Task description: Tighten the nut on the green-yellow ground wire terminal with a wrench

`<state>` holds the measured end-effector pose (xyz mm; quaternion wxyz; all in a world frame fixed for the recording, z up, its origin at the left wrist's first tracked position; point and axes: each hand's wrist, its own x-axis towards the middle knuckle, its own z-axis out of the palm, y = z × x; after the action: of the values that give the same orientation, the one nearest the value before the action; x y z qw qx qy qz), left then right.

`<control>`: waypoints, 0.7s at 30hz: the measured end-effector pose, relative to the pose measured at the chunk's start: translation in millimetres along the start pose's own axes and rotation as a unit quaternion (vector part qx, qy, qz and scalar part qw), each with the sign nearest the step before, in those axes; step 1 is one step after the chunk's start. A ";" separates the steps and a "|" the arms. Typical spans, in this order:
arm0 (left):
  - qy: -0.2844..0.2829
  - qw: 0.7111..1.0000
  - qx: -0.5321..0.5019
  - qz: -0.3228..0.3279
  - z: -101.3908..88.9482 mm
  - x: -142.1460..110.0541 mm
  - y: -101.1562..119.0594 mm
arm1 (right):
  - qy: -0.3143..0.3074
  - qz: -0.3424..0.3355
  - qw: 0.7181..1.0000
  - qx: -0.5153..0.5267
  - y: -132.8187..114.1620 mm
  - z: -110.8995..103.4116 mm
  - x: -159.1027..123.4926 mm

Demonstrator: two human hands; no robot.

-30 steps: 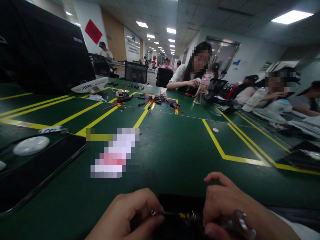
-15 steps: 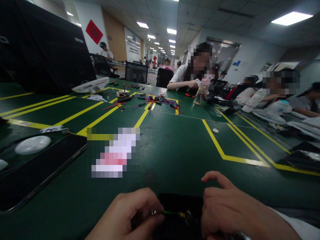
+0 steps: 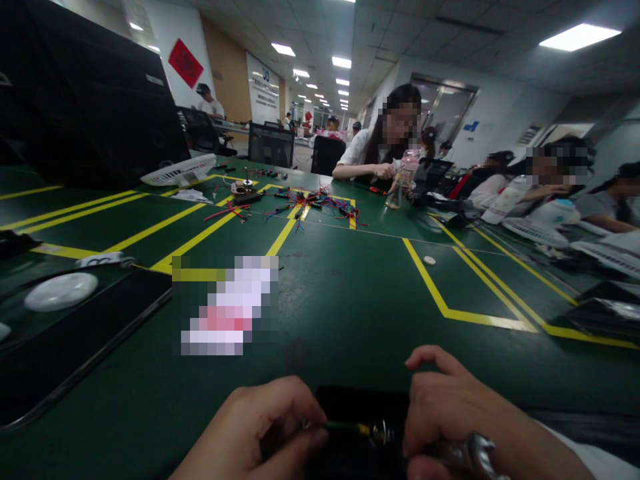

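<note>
Green wire (image 3: 344,425) between the two hands, near end pinched by left hand (image 3: 270,427), thumb against fingers; yellow-sleeved far end at blurred metal piece (image 3: 384,431), just beside right hand (image 3: 450,413). Right hand curled round wrench-like tool (image 3: 477,453), index finger raised, over green counter (image 3: 360,313).

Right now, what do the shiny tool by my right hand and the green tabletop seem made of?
The tool looks like polished metal, given its bright highlights. The tabletop has a smooth satin sheen, perhaps laminate or rubber matting.
</note>
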<state>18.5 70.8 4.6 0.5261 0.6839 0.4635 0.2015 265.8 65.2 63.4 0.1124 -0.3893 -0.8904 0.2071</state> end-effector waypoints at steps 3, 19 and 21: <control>-0.005 1.000 0.009 0.001 -1.1 0.0 -2.2 | 0.007 -0.006 0.999 0.036 -0.4 -1.3 -1.1; -0.005 1.000 -0.005 -0.001 0.9 0.1 -1.7 | -0.002 -0.042 0.998 0.048 1.5 -8.3 -1.0; 0.009 1.000 0.003 -0.003 2.1 -0.3 -0.6 | 0.015 -0.013 0.998 0.052 0.1 -10.8 -3.6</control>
<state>19.7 69.4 3.3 0.5205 0.6824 0.4709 0.2044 272.2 65.6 72.8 0.1483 -0.3743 -0.8818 0.2455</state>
